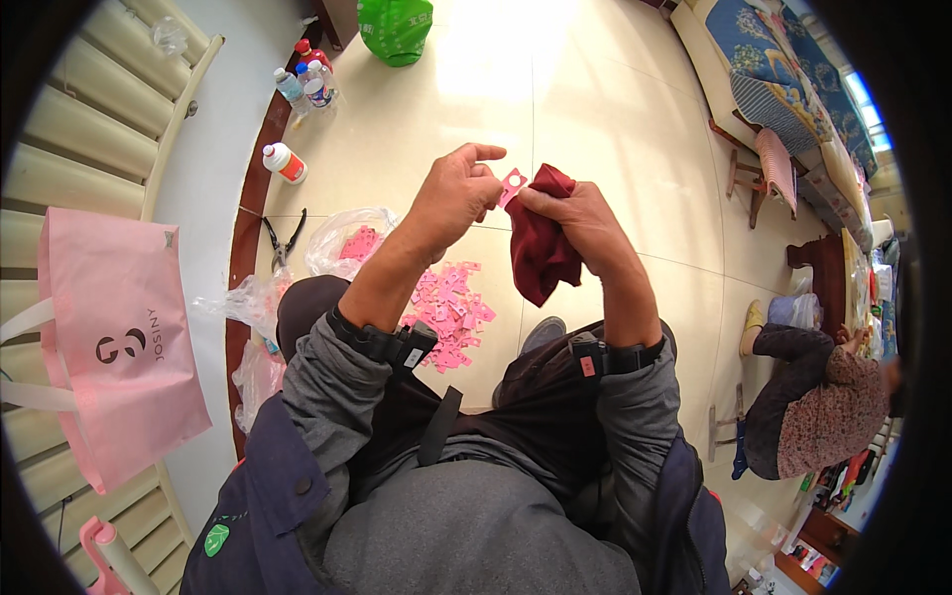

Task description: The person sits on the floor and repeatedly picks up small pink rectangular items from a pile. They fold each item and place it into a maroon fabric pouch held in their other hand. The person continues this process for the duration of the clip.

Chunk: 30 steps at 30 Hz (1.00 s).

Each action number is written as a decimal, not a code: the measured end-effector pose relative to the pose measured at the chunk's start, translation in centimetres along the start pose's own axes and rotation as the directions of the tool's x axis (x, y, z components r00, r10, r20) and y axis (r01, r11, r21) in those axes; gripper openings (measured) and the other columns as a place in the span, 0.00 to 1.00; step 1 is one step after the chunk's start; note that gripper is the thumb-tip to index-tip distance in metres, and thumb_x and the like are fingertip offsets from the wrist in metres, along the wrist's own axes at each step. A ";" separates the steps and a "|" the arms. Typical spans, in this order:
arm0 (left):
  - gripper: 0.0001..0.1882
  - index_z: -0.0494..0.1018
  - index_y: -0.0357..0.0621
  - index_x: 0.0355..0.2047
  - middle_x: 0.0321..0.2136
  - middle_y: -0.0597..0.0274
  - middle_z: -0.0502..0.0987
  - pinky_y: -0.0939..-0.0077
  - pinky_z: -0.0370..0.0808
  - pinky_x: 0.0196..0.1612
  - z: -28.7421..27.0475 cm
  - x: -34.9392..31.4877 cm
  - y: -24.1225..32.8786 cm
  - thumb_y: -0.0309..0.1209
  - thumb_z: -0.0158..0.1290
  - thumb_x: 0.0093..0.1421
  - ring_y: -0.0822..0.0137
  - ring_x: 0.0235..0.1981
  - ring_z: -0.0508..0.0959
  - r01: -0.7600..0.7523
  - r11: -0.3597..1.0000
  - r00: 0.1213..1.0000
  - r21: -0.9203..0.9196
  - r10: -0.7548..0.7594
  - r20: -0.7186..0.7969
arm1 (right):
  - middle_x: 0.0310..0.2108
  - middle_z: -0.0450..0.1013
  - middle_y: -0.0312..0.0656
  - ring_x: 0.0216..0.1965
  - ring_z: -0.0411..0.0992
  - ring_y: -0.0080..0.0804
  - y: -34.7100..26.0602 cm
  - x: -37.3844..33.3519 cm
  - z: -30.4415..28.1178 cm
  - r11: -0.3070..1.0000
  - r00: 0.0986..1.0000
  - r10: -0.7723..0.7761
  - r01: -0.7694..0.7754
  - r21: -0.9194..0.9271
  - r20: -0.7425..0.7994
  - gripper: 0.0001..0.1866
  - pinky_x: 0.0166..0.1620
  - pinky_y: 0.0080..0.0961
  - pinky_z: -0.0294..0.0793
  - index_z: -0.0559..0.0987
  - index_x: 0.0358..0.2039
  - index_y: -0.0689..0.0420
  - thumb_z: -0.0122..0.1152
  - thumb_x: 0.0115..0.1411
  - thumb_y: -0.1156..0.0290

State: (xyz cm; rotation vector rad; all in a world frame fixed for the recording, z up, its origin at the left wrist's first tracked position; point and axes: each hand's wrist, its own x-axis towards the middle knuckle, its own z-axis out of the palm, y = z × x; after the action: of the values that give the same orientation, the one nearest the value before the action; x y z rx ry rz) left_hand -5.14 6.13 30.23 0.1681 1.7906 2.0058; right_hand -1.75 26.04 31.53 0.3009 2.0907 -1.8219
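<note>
Pale, glossy tiles make up the floor (615,109), with a reddish-brown skirting (250,188) running along its left edge and bright light washing its far edge. Above the floor the person's two hands work close together. The right hand (585,220) grips a bunched dark red cloth (540,248), its thumb lying over the top, at the rim of a small pink piece (512,185) with a round hole. That piece sits between the cloth and the left hand (461,193), whose index finger is stretched out while the other fingers curl in; I cannot tell whether they pinch it.

Below the hands, a loose pile of pink pieces (451,317) is spread on the floor between the person's legs. Toward the floor's left edge, a clear plastic bag (332,238) contains more of them, with dark-handled pliers (286,236) just beside it. Farther along that edge stand a white bottle (286,164) with an orange-red label and a cluster of bottles (315,87). Near the floor's right edge, another person (828,407) in a patterned top sits bent forward.
</note>
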 end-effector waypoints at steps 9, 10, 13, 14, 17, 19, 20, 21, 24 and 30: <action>0.30 0.67 0.29 0.59 0.23 0.70 0.71 0.83 0.66 0.28 0.4 -0.3 0.2 0.24 0.51 0.54 0.78 0.23 0.68 0.016 0.999 0.999 0.032 -0.017 0.038 | 0.33 0.81 0.41 0.31 0.78 0.26 -0.2 -0.4 -0.3 0.971 1.000 -0.012 0.012 0.237 -0.003 0.23 0.31 0.22 0.78 0.83 0.45 0.63 0.57 0.71 0.52; 0.30 0.67 0.29 0.59 0.23 0.70 0.71 0.83 0.66 0.28 0.6 -0.3 0.1 0.24 0.51 0.54 0.78 0.23 0.68 0.012 0.999 0.999 0.042 -0.014 0.045 | 0.35 0.81 0.41 0.33 0.80 0.27 0.1 -0.1 -0.1 0.976 0.999 -0.023 0.013 0.215 0.045 0.23 0.34 0.24 0.80 0.82 0.47 0.64 0.57 0.71 0.53; 0.30 0.67 0.29 0.59 0.23 0.71 0.72 0.83 0.65 0.28 0.7 -0.3 0.0 0.24 0.51 0.54 0.78 0.23 0.67 0.003 0.999 0.998 0.047 -0.006 0.067 | 0.33 0.81 0.40 0.31 0.80 0.26 0.9 0.6 0.4 0.979 0.992 -0.117 0.107 0.176 0.047 0.15 0.34 0.24 0.80 0.83 0.44 0.64 0.65 0.66 0.64; 0.29 0.67 0.29 0.59 0.24 0.71 0.72 0.83 0.65 0.28 0.8 -0.3 -0.1 0.24 0.51 0.54 0.78 0.23 0.67 0.002 0.999 0.997 0.044 -0.005 0.074 | 0.32 0.81 0.40 0.30 0.79 0.26 1.0 0.8 0.4 0.983 0.993 -0.119 0.115 0.143 0.023 0.13 0.34 0.23 0.79 0.84 0.42 0.64 0.67 0.65 0.66; 0.29 0.67 0.30 0.59 0.24 0.71 0.72 0.83 0.65 0.28 0.7 -0.2 -0.1 0.24 0.51 0.55 0.78 0.23 0.67 0.001 0.999 0.996 0.052 -0.005 0.091 | 0.26 0.80 0.38 0.25 0.76 0.23 1.0 0.9 0.4 0.990 0.993 -0.103 0.107 0.088 -0.051 0.09 0.29 0.22 0.75 0.84 0.34 0.63 0.69 0.62 0.69; 0.29 0.67 0.30 0.59 0.24 0.71 0.72 0.83 0.65 0.28 0.6 -0.2 -0.2 0.23 0.51 0.55 0.78 0.23 0.67 -0.005 0.998 0.996 0.057 0.000 0.089 | 0.25 0.79 0.39 0.23 0.75 0.23 0.9 0.9 0.6 0.991 0.993 -0.106 0.110 0.081 -0.052 0.09 0.26 0.22 0.73 0.84 0.32 0.63 0.70 0.61 0.69; 0.29 0.67 0.30 0.59 0.24 0.71 0.72 0.83 0.65 0.28 0.6 -0.2 -0.2 0.23 0.51 0.54 0.78 0.23 0.67 -0.010 0.998 0.996 0.056 0.005 0.085 | 0.25 0.80 0.39 0.24 0.76 0.23 0.9 0.9 0.6 0.992 0.994 -0.091 0.095 0.083 -0.059 0.09 0.27 0.22 0.74 0.84 0.33 0.63 0.69 0.62 0.69; 0.29 0.67 0.30 0.59 0.24 0.71 0.71 0.83 0.65 0.28 0.6 -0.2 -0.2 0.23 0.50 0.54 0.78 0.23 0.67 -0.020 0.998 0.996 0.053 0.016 0.082 | 0.26 0.80 0.40 0.24 0.76 0.23 0.8 0.8 0.6 0.992 0.995 -0.081 0.086 0.088 -0.054 0.09 0.28 0.22 0.75 0.84 0.34 0.64 0.69 0.62 0.70; 0.29 0.67 0.31 0.59 0.24 0.71 0.72 0.83 0.65 0.28 0.5 -0.2 -0.2 0.23 0.50 0.54 0.78 0.23 0.67 0.005 0.999 0.997 0.032 -0.007 0.078 | 0.27 0.81 0.40 0.24 0.77 0.23 1.0 0.8 0.8 0.971 0.995 -0.099 0.104 0.214 -0.032 0.10 0.29 0.21 0.75 0.84 0.35 0.64 0.69 0.63 0.69; 0.27 0.69 0.30 0.57 0.24 0.70 0.72 0.82 0.67 0.28 0.2 -0.3 -0.1 0.22 0.50 0.55 0.78 0.23 0.68 -0.011 0.998 0.997 0.069 0.006 0.072 | 0.24 0.78 0.37 0.22 0.73 0.21 1.2 1.1 0.6 0.988 0.995 -0.101 0.103 0.112 -0.026 0.13 0.26 0.19 0.71 0.82 0.32 0.62 0.67 0.65 0.63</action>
State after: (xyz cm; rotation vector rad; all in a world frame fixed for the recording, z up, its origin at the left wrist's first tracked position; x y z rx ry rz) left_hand -4.79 6.16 30.23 0.2660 1.8181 1.9205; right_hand -2.22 25.55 29.93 0.2467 2.0544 -2.0096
